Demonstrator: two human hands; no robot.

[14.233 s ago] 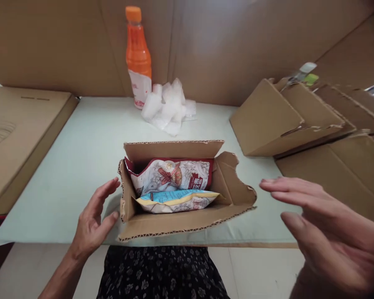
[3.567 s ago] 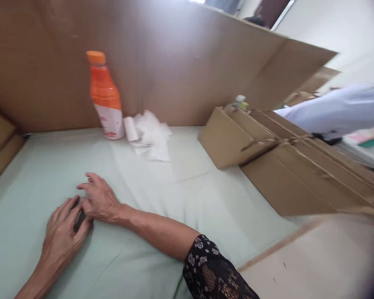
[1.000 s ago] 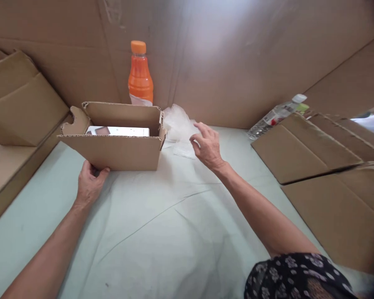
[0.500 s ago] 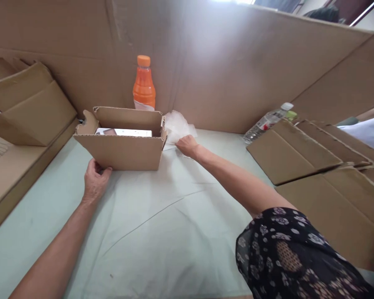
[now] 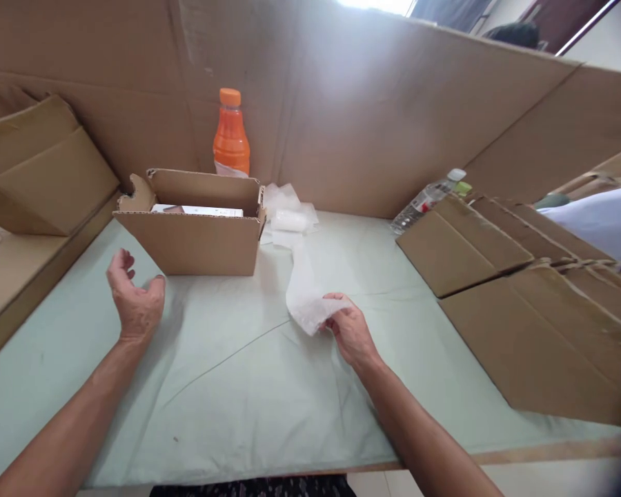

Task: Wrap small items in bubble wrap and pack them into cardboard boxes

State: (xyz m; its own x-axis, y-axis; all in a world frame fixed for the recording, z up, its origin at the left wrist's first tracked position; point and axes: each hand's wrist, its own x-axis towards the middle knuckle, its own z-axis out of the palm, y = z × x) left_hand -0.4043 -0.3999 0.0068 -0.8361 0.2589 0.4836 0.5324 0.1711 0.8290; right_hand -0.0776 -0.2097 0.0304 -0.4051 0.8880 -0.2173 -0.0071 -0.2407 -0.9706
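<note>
My right hand [image 5: 349, 333] pinches the near end of a thin white foam sheet [image 5: 310, 279], whose strip runs back toward a pile of the same white sheets [image 5: 290, 214]. Just left of that pile stands an open cardboard box [image 5: 201, 243] with a white packet [image 5: 199, 210] with a dark picture lying inside. My left hand [image 5: 137, 297] hovers by the box's lower left corner, fingers curled but apart, with nothing in it. An orange bottle [image 5: 231, 138] rises behind the box, its lower part hidden.
Large cardboard cartons stand at the left [image 5: 46, 166] and right [image 5: 538, 338] of the pale green cloth [image 5: 228, 414]. A clear bottle [image 5: 429, 200] leans behind the right cartons. A tall cardboard wall [image 5: 367, 117] closes off the back. White fabric shows at far right.
My right hand has drawn the white sheet from the pile toward me, stretching it across the cloth. My left hand has let go of the box and shifted slightly left.
</note>
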